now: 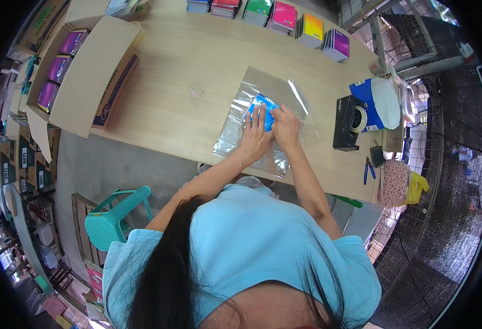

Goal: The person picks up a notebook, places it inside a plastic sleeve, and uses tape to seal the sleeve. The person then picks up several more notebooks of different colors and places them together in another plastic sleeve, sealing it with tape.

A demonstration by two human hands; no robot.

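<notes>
1. A small blue flat book (261,105) lies on a spread sheet of clear plastic film (263,118), which sits on the pale wooden table (186,71) toward the near edge, right of its middle. Spreading the film flat under the book leaves a margin on every side, which I judge suits folding it over the cover.
2. The left hand (256,134) lies flat, fingers stretched and together, palm pressing the near part of the book and the film; it grasps nothing, it only pins things down so they do not slide.
3. The right hand (285,126) sits just beside the left, touching it, fingers curled over the book's right edge. It seems to pinch film against the cover, but I cannot tell how tightly.
4. A black tape dispenser (349,123) stands near the table's right edge, within reach of the right hand, with a blue and white bag (378,101) behind it.
5. Stacks of colourful thin books (274,15) line the far edge, well apart from the hands.
6. An open cardboard box holding purple books (82,66) sits at the left corner.
</notes>
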